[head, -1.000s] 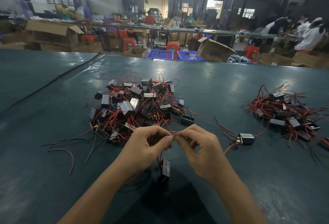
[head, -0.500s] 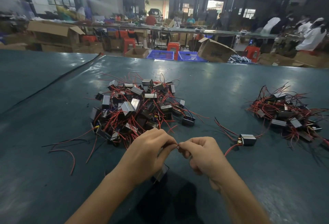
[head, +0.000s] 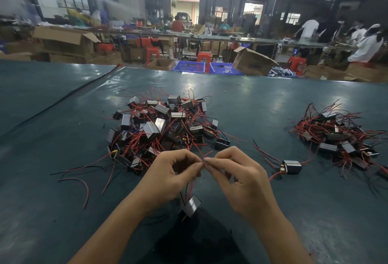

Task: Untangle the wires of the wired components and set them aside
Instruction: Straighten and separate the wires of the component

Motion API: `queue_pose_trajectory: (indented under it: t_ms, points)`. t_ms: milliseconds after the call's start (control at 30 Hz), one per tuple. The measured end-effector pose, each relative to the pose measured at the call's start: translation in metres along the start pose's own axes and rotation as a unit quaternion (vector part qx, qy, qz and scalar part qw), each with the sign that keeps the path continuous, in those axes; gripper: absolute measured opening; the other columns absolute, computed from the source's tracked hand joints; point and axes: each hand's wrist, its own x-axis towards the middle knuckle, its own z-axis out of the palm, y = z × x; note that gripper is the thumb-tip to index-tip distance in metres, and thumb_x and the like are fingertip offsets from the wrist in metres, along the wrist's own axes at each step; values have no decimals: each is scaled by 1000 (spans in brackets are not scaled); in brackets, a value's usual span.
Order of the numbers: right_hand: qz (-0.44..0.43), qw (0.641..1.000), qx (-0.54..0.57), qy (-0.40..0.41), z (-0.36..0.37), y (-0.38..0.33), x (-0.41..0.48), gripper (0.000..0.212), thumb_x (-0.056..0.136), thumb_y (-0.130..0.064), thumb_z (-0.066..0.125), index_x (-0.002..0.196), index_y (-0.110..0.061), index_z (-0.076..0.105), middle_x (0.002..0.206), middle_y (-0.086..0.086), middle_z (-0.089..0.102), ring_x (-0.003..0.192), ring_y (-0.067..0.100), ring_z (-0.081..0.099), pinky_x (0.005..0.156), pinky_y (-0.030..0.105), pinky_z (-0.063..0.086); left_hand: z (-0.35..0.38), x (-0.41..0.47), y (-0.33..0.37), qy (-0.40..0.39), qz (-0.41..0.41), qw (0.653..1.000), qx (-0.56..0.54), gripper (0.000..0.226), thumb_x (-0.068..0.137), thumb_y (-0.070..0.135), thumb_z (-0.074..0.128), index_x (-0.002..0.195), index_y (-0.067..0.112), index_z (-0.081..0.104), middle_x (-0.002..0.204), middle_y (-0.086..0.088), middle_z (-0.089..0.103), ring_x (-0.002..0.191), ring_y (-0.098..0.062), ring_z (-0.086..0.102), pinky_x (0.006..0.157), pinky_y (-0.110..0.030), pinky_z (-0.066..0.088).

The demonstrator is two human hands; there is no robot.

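My left hand (head: 168, 176) and my right hand (head: 245, 177) meet fingertip to fingertip, both pinching the thin red wires of one small black boxy component (head: 192, 206). That component dangles below my hands, just above the table. Beyond my hands lies a big tangled pile of the same components (head: 163, 125) with red and black wires. A smaller pile (head: 338, 137) sits at the right. One single component (head: 292, 166) lies alone between my right hand and that pile.
The dark green table (head: 262, 100) stretches far ahead, with a black seam (head: 63, 100) running diagonally at the left. Loose red and black wires (head: 79, 176) trail left of the big pile. Cardboard boxes, blue crates and people stand beyond the far edge.
My hands have risen a little and spread slightly, and the hanging component has swung into view below them.
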Motion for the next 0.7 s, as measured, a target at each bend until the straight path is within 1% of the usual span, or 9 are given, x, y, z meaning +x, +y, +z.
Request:
queue_pose_trajectory:
  t_ms: [33, 100, 167, 267, 333, 433, 500, 567, 700]
  points:
    - [-5, 1000, 10, -2, -1, 0, 0, 11, 87, -23, 73, 94, -17, 79, 87, -8, 64, 61, 8, 55, 49, 37, 47, -1, 0, 2, -10, -7, 1000, -17, 6, 87, 17, 67, 87, 13, 72, 71, 5, 69, 67, -3, 63, 64, -15, 49]
    - [-9, 1000, 25, -13, -4, 1, 1, 13, 87, -26, 71, 94, -17, 79, 88, -7, 64, 62, 10, 56, 50, 38, 48, -1, 0, 3, -27, -16, 999, -40, 18, 82, 27, 66, 86, 10, 71, 68, 6, 68, 64, -2, 61, 61, -13, 47]
    - [-12, 999, 26, -25, -7, 1, 1, 15, 87, -28, 70, 93, -18, 79, 87, -8, 64, 61, 10, 56, 50, 37, 48, -2, 0, 4, -38, -20, 998, -52, 24, 80, 29, 65, 86, 7, 71, 68, 4, 68, 64, -2, 61, 60, -13, 47]
    - [-11, 999, 0, -33, -7, -4, 1, 12, 87, -28, 69, 86, -17, 76, 83, -11, 61, 56, 7, 53, 48, 34, 46, -1, 0, 2, -45, -11, 998, -36, 19, 84, 27, 66, 86, 9, 72, 71, 1, 69, 66, -4, 63, 62, -14, 47]
    - [8, 999, -33, -27, -5, -7, 0, 11, 86, -27, 69, 79, -20, 71, 80, -15, 59, 53, 6, 50, 46, 32, 44, 0, -1, -1, -29, 19, 999, 19, 9, 88, 20, 69, 85, 13, 73, 75, 1, 71, 69, -9, 66, 64, -21, 51]
    - [91, 995, -35, -31, -1, -9, -1, 13, 83, -31, 66, 72, -25, 66, 73, -17, 55, 56, 7, 51, 49, 31, 44, 5, -2, -3, 14, 92, 988, 123, 7, 87, 19, 68, 86, 14, 73, 75, 6, 70, 72, -11, 67, 68, -30, 54]
    - [188, 981, 23, -46, 3, -6, -1, 15, 82, -33, 68, 70, -24, 66, 69, -17, 58, 57, 8, 52, 54, 33, 46, 7, -3, -4, 28, 143, 973, 179, 8, 86, 18, 67, 87, 12, 72, 77, 7, 69, 73, -8, 65, 67, -31, 52]
    - [278, 956, 63, -67, 6, -3, 1, 17, 82, -30, 72, 67, -24, 67, 63, -15, 61, 54, 6, 50, 55, 31, 44, 7, -3, -4, 23, 184, 954, 235, 9, 86, 16, 66, 88, 10, 72, 79, 5, 67, 74, -8, 62, 67, -29, 51]
    - [350, 928, 70, -102, 6, -3, 3, 24, 82, -27, 72, 60, -21, 67, 52, -18, 57, 48, 3, 46, 53, 24, 38, 7, -5, -3, 13, 241, 912, 331, 14, 90, 19, 64, 88, 7, 71, 80, 0, 65, 72, -16, 60, 66, -31, 50]
